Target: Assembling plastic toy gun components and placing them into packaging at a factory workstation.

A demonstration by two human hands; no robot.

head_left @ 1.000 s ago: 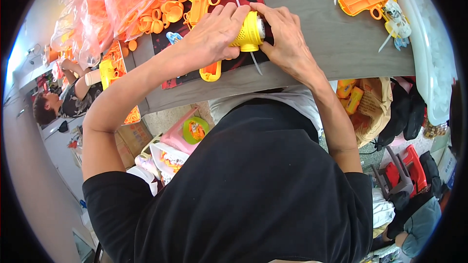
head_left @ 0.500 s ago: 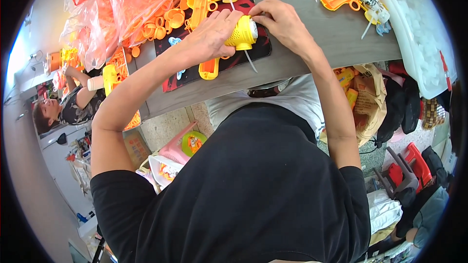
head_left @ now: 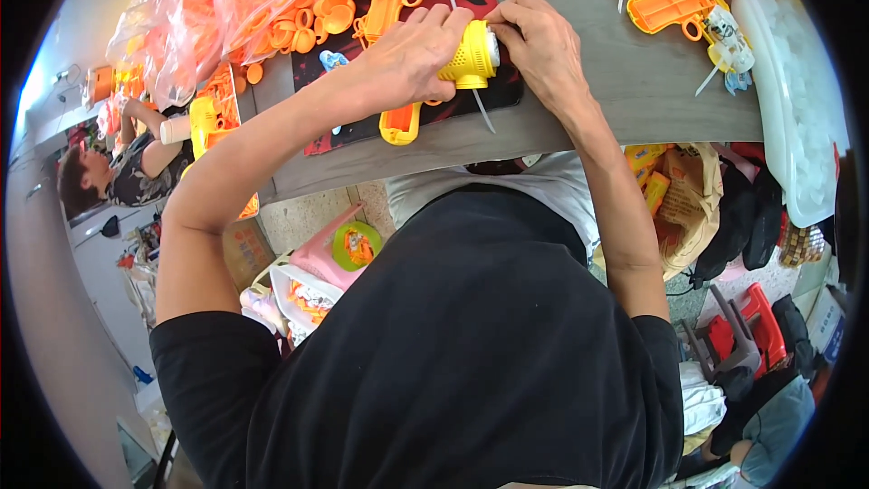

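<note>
A round yellow plastic drum (head_left: 471, 58), full of tiny holes, is on its side with its whitish end facing right. It is over the flat black-and-red mat (head_left: 503, 91), near the right edge. A thin whitish strip (head_left: 483, 112) shows below.

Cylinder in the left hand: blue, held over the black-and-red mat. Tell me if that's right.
The colour is wrong: the head view shows a yellow cylinder. It is in the left hand, over the black-and-red mat, as you say.
</note>
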